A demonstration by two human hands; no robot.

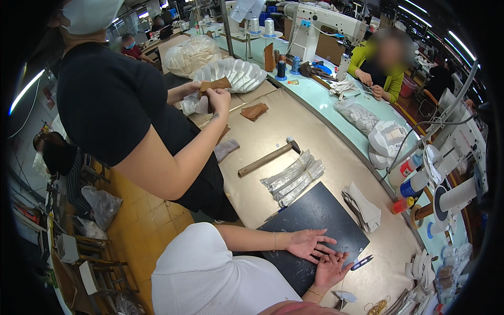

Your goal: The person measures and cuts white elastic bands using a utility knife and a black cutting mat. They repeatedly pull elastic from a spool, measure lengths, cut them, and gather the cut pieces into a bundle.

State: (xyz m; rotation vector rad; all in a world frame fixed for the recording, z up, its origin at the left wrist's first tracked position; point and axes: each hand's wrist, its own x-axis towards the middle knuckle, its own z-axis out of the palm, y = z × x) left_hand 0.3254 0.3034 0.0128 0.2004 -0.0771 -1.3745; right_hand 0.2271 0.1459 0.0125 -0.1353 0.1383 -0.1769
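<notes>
My left hand [308,244] is palm up over the black board [310,212], fingers stretched and apart, with nothing visible in it. Just nearer to me, my right hand [331,270] is also palm up with loosely bent fingers, its fingertips close to those of the left; I see nothing held there. Beside the right thumb lies a small pair of dark blue thread snips [362,262]. Beyond the board are bundled grey strips [294,176] and a hammer [268,158] with a wooden handle. A stack of off-white pieces [363,207] rests right of the board.
At my left a co-worker in black [115,105] holds a brown piece [215,84]. Across the table another person in yellow-green [391,84] works near a sewing machine [325,23]. Bottles [407,170] and a thread cone [457,198] stand at the right.
</notes>
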